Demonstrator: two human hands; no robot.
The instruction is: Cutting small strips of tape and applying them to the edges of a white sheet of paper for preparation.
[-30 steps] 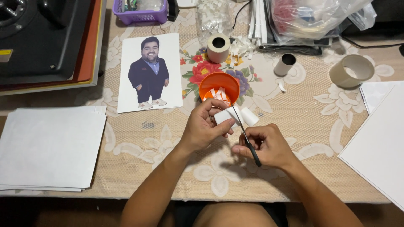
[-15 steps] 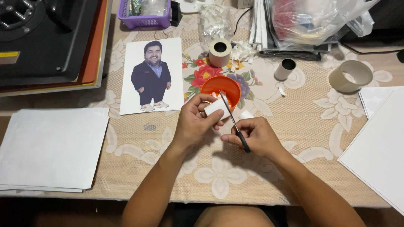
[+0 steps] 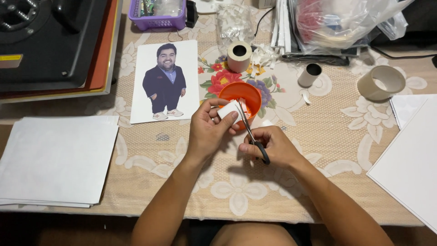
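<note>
Two grips meet: your left hand point(image 3: 207, 132) pinches a white tape piece point(image 3: 229, 111); your right hand point(image 3: 272, 146), closed on scissors point(image 3: 251, 135), points blades up-left into it.

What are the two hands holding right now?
Left hand: closed on a small white roll of tape, over the orange plastic bowl.
Right hand: closed on black-handled metal scissors, blades at the roll.
</note>
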